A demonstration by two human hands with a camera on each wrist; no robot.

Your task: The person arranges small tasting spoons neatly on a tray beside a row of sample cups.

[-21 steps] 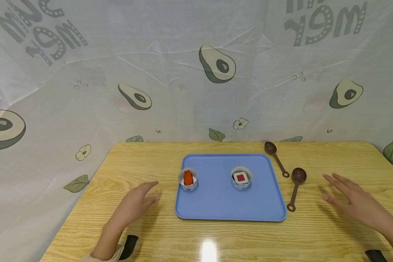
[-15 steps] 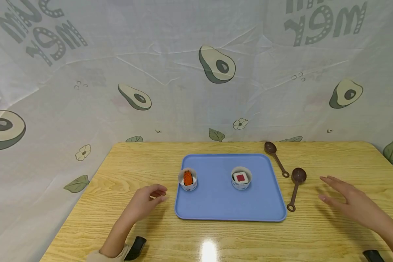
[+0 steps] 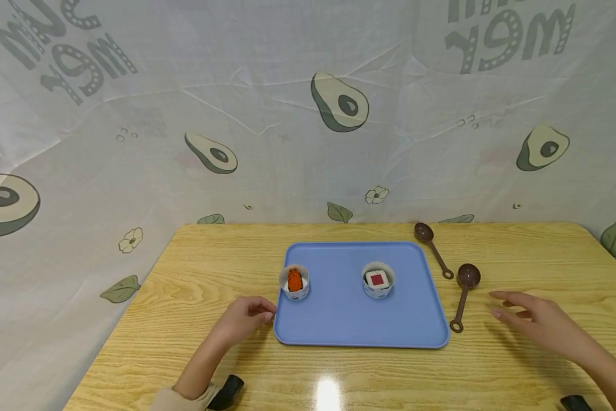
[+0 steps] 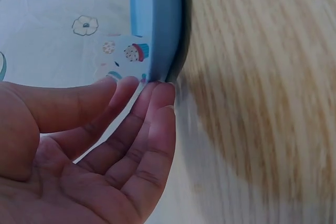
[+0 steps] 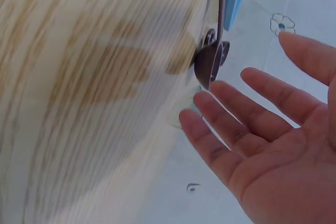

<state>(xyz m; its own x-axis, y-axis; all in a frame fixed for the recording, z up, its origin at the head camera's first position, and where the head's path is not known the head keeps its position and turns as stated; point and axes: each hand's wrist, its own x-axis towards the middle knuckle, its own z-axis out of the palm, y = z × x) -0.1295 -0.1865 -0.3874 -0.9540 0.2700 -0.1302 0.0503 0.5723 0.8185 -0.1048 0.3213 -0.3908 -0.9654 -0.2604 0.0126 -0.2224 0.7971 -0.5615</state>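
Observation:
A blue tray (image 3: 333,325) lies on the table with two paper cups on it. The left cup (image 3: 297,294) holds sushi with an orange topping (image 3: 294,279); the right cup (image 3: 378,291) holds a white sushi piece with a red centre (image 3: 378,279). At the tray's left edge is my left hand (image 3: 240,321), fingers loosely bent; in the left wrist view its fingertips (image 4: 163,90) reach the tray's rim, whether touching I cannot tell. To the right, my right hand (image 3: 536,319) hovers with fingers spread and nothing in them, nearest the front brown scoop (image 3: 468,276).
A second brown scoop (image 3: 423,232) lies at the table's back edge, its handle pointing toward the tray's right side. Behind the wooden table (image 3: 225,245) hangs a white cloth (image 3: 266,188) printed with avocados.
My left hand has moved right to the tray's edge, its fingers bending more. My right hand has shifted slightly left toward the front scoop. Tray, cups and scoops have stayed put.

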